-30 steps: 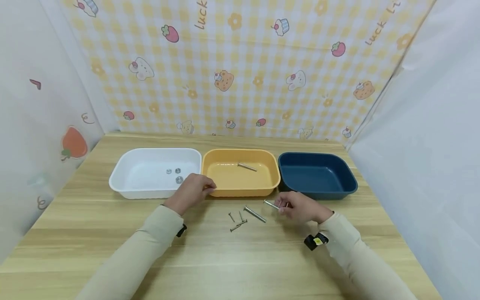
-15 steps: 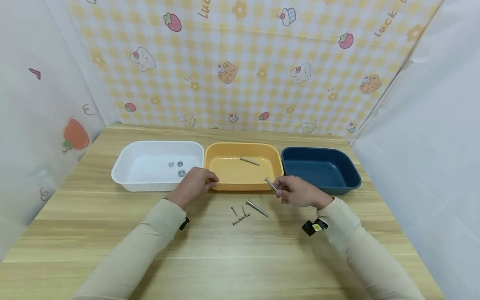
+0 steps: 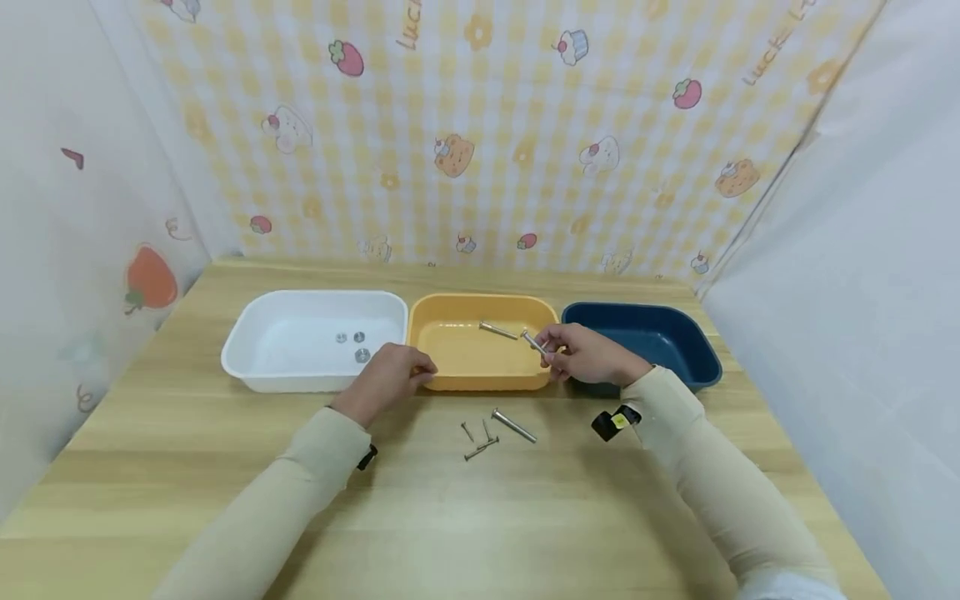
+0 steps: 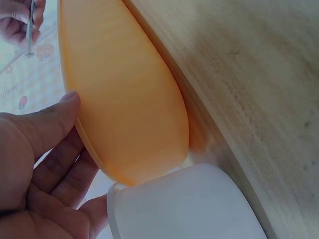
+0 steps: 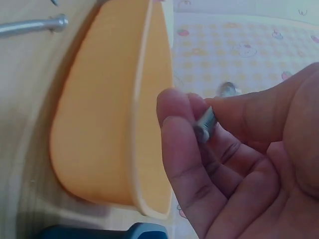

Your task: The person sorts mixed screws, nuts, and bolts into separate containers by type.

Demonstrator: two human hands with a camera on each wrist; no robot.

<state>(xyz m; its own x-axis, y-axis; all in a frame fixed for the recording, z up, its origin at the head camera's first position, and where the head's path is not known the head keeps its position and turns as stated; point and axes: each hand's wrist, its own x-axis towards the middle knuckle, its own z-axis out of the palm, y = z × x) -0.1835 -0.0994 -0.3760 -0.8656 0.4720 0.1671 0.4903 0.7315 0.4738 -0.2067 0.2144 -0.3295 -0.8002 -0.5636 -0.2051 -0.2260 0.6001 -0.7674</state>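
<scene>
My right hand (image 3: 588, 354) pinches a bolt (image 3: 533, 342); slackening could drop it outside the yellow tray (image 3: 491, 383) my left hand (image 3: 385, 377) grips.

Free room over the yellow tray (image 3: 472, 357), between two obstacles: left hand (image 3: 383, 377), right hand (image 3: 588, 353).

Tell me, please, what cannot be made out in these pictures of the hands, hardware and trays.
Held bolt, right wrist view: its middle is hidden by the fingers and thumb of the right hand.
Blue tray, head view: part of its left side is hidden by the same hand.
White tray, left wrist view: cut off by the bottom edge.
Small screws, head view: too small to tell their drive shape.
</scene>
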